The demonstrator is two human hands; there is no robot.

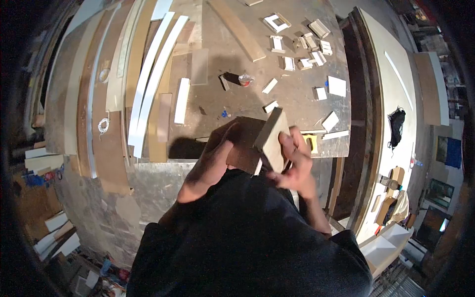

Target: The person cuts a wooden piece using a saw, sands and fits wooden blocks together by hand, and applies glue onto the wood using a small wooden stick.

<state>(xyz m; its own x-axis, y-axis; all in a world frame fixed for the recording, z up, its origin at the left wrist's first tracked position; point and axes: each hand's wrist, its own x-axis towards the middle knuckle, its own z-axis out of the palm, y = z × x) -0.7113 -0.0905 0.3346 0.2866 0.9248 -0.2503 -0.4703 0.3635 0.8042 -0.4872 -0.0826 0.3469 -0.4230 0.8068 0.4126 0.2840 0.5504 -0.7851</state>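
Observation:
Close to my chest, my left hand (210,166) is closed on a brown wooden board (243,141), its thumb along the near face and its other fingers mostly hidden. My right hand (298,161) grips a pale, thick-edged wooden board (275,141) from the right, fingers bent against its face. The two boards meet at an angle; whether they are joined I cannot tell. Just beyond them a small white-faced wood block (270,106) lies on the worktable (213,106). A yellow object (310,142) sits beside my right hand, partly covered.
Long white strips (161,79) and wooden planks (111,74) lie along the table's left side. Several small wood pieces (310,44) are scattered at the far right. A small cup (245,80) stands mid-table. Another bench (391,99) runs along the right, holding a black cloth (396,127).

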